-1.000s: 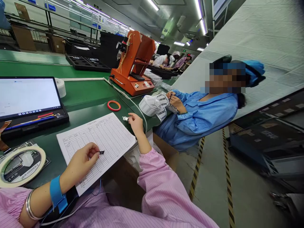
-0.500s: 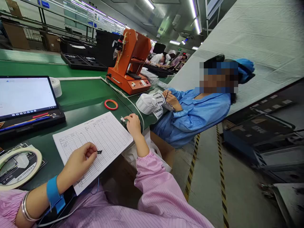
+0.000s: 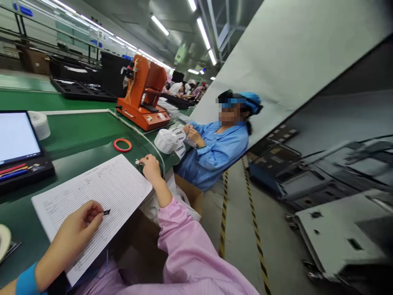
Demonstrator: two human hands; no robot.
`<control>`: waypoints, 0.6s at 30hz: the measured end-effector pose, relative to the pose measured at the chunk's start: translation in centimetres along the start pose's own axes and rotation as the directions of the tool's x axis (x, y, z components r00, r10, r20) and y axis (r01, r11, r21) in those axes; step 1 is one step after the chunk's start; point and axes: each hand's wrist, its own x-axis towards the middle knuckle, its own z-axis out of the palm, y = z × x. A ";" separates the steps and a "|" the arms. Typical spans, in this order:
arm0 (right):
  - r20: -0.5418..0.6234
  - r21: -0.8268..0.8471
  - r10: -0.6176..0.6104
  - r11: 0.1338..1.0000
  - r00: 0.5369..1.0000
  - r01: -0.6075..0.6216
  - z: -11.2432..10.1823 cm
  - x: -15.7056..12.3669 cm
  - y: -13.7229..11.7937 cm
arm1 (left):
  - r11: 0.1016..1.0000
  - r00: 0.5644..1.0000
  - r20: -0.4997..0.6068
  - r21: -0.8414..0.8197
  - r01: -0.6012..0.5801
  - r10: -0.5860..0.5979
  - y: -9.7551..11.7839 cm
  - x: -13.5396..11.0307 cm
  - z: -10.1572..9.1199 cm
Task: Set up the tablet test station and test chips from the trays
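My left hand [image 3: 72,229], at the lower left with a blue wrist strap, pinches a small black piece [image 3: 106,212] above a printed grid form [image 3: 92,213]. The form lies on the green workbench [image 3: 73,135]. My right hand [image 3: 150,169] rests near the bench's curved edge, past the form's far corner. Its fingertips are on a small silver part [image 3: 137,162], mostly hidden by the fingers. Pink striped sleeves cover both arms.
An orange bench machine [image 3: 143,104] stands farther along the bench, beyond a red tape ring [image 3: 122,144]. A seated co-worker in blue [image 3: 215,151] handles a white labelled object [image 3: 166,141]. A tablet [image 3: 15,137] and tape roll [image 3: 39,125] sit left; a cardboard box [image 3: 187,192] is below the bench.
The whole view has swung and tilted, so the bench and co-worker sit farther left and smaller. Both hands keep about the same hold on the small pieces.
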 end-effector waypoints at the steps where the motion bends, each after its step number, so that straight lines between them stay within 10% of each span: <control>1: 0.011 -0.002 0.000 1.000 1.000 0.000 0.1 0.0 0.0 | 1.000 1.000 0.003 -0.003 0.010 -0.010 -0.4 0.1 0.0; 18: -0.002 0.053 0.043 0.998 0.999 -0.042 0.0 -0.1 -0.1 | 1.000 1.000 0.004 0.007 -0.012 0.012 -0.9 0.6 0.4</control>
